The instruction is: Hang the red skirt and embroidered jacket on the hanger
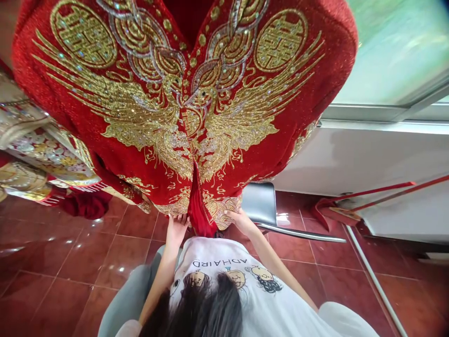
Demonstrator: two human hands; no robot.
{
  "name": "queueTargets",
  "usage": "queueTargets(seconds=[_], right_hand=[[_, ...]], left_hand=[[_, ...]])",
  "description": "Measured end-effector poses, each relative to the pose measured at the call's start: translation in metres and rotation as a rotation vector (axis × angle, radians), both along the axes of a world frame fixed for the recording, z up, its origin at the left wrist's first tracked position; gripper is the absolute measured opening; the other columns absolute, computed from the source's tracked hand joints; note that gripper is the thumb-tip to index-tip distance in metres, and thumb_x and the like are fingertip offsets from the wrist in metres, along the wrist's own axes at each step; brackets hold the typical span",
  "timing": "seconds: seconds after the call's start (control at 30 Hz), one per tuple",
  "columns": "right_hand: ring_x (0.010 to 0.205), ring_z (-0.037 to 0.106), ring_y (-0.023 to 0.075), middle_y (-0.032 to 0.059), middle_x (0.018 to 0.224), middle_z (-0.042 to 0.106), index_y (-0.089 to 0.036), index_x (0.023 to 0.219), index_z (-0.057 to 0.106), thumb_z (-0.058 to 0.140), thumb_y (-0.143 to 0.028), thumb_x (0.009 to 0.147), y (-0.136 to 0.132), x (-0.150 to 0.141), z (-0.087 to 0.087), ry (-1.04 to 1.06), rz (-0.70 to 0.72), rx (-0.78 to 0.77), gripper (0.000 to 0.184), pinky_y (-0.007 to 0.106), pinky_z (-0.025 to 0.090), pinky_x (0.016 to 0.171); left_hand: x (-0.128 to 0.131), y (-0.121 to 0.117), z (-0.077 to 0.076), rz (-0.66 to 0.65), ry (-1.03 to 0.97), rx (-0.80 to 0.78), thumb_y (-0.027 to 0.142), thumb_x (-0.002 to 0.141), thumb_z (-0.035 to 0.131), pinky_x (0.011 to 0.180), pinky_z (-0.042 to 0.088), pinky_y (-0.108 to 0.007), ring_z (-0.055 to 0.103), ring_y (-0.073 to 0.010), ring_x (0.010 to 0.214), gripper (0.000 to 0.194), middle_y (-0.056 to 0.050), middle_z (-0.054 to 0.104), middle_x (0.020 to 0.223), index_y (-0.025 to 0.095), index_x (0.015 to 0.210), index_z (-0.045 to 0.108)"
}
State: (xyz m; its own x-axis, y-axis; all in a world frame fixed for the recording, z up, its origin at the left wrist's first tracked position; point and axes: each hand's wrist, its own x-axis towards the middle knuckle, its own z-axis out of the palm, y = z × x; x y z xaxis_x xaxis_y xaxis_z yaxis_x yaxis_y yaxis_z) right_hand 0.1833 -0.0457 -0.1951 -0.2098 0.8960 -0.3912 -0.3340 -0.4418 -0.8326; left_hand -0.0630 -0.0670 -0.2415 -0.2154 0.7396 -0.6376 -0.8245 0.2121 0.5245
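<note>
A red jacket (252,145) with gold phoenix embroidery and round gold emblems hangs upright in front of me, its front parting below the chest. My left hand (177,229) is at the lower hem, left of the front opening, with its fingers closed on the edge. On the other side of the opening, my right hand (240,221) pinches the gold-patterned hem, the thumb in front and the other fingers mostly hidden behind the cloth. Between the two hands hangs plain red fabric (202,217) inside the opening.
Other embroidered garments (45,154) hang at the left. Behind the jacket is a black chair (259,203) with a metal armrest. A red dustpan (333,213) and long handles lean by the white wall (351,159), under a window (396,51). Red tiles (101,243) cover the floor.
</note>
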Motion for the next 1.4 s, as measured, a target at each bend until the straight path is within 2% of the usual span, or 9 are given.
queueTargets(seconds=[0.17, 0.3, 0.47, 0.7, 0.83, 0.93, 1.1, 1.23, 1.4], right_hand=[[0.097, 0.065, 0.0246, 0.0074, 0.101, 0.072, -0.015, 0.099, 0.066, 0.084, -0.022, 0.048, 0.005, -0.035, 0.003, -0.074, 0.068, 0.119, 0.054, 0.043, 0.048, 0.097], [0.11, 0.061, 0.027, 0.0093, 0.115, 0.069, -0.017, 0.107, 0.065, 0.084, -0.024, 0.049, 0.005, -0.059, 0.0, -0.139, 0.002, 0.183, 0.061, 0.046, 0.041, 0.106], [0.11, 0.062, 0.0287, 0.0107, 0.114, 0.069, -0.017, 0.103, 0.066, 0.083, -0.027, 0.049, 0.005, -0.074, -0.002, -0.127, -0.042, 0.204, 0.057, 0.047, 0.044, 0.102], [0.099, 0.065, 0.0256, 0.0113, 0.107, 0.07, -0.016, 0.096, 0.066, 0.081, -0.033, 0.055, 0.0, -0.07, 0.0, -0.097, -0.106, 0.145, 0.047, 0.042, 0.049, 0.095], [0.098, 0.066, 0.0261, 0.0117, 0.107, 0.07, -0.016, 0.098, 0.065, 0.084, -0.029, 0.05, -0.005, -0.066, 0.007, -0.025, -0.071, 0.119, 0.053, 0.042, 0.051, 0.093], [0.102, 0.065, 0.0263, 0.0115, 0.109, 0.07, -0.016, 0.1, 0.064, 0.086, -0.025, 0.047, -0.008, -0.064, 0.011, 0.038, -0.054, 0.116, 0.058, 0.042, 0.05, 0.094], [0.096, 0.066, 0.0236, 0.0095, 0.107, 0.07, -0.017, 0.101, 0.062, 0.084, -0.021, 0.048, -0.014, -0.065, 0.016, 0.125, -0.14, 0.061, 0.057, 0.039, 0.051, 0.091], [0.091, 0.067, 0.0212, 0.005, 0.1, 0.072, -0.018, 0.098, 0.062, 0.082, -0.017, 0.051, -0.015, -0.066, 0.021, 0.226, -0.179, 0.004, 0.051, 0.038, 0.052, 0.088], [0.087, 0.067, 0.0195, 0.0025, 0.093, 0.073, -0.019, 0.093, 0.065, 0.081, -0.015, 0.054, -0.016, -0.065, 0.026, 0.289, -0.217, -0.06, 0.043, 0.036, 0.051, 0.087]], left_hand=[[0.005, 0.005, 0.004, 0.02, 0.083, 0.055, 0.026, 0.083, 0.063, 0.061, 0.051, -0.02, 0.062, -0.0088, 0.065, 0.007, 0.002, 0.066, 0.08, 0.022, 0.085, 0.058], [0.01, -0.005, 0.017, -0.01, 0.168, 0.119, 0.011, 0.069, 0.067, 0.067, 0.055, -0.024, 0.066, -0.0128, 0.078, 0.025, 0.0, 0.07, 0.09, 0.022, 0.091, 0.062], [0.024, -0.013, 0.029, -0.077, 0.258, 0.134, 0.013, 0.056, 0.074, 0.06, 0.054, -0.029, 0.065, -0.0159, 0.068, 0.03, 0.001, 0.067, 0.074, 0.019, 0.082, 0.059], [0.045, -0.015, 0.035, 0.011, 0.295, 0.16, 0.019, 0.054, 0.075, 0.063, 0.05, -0.025, 0.062, -0.013, 0.069, 0.032, 0.003, 0.065, 0.077, 0.021, 0.082, 0.059], [0.047, -0.019, 0.043, 0.021, 0.285, 0.166, 0.036, 0.062, 0.079, 0.068, 0.05, -0.027, 0.065, -0.0171, 0.087, 0.038, -0.002, 0.069, 0.097, 0.023, 0.094, 0.062], [0.048, -0.021, 0.052, 0.006, 0.287, 0.18, 0.033, 0.057, 0.085, 0.074, 0.052, -0.029, 0.064, -0.0197, 0.096, 0.049, -0.003, 0.068, 0.106, 0.027, 0.101, 0.063], [0.052, -0.024, 0.061, -0.044, 0.254, 0.157, 0.023, 0.046, 0.09, 0.07, 0.053, -0.026, 0.065, -0.0158, 0.081, 0.063, 0.001, 0.068, 0.09, 0.026, 0.103, 0.064], [0.055, -0.024, 0.063, -0.046, 0.234, 0.123, 0.023, 0.047, 0.089, 0.064, 0.05, -0.024, 0.061, -0.0114, 0.068, 0.051, 0.003, 0.065, 0.077, 0.023, 0.092, 0.065], [0.062, -0.022, 0.069, -0.051, 0.197, 0.116, 0.024, 0.046, 0.09, 0.066, 0.051, -0.024, 0.062, -0.0108, 0.068, 0.045, 0.003, 0.064, 0.073, 0.021, 0.082, 0.064]])
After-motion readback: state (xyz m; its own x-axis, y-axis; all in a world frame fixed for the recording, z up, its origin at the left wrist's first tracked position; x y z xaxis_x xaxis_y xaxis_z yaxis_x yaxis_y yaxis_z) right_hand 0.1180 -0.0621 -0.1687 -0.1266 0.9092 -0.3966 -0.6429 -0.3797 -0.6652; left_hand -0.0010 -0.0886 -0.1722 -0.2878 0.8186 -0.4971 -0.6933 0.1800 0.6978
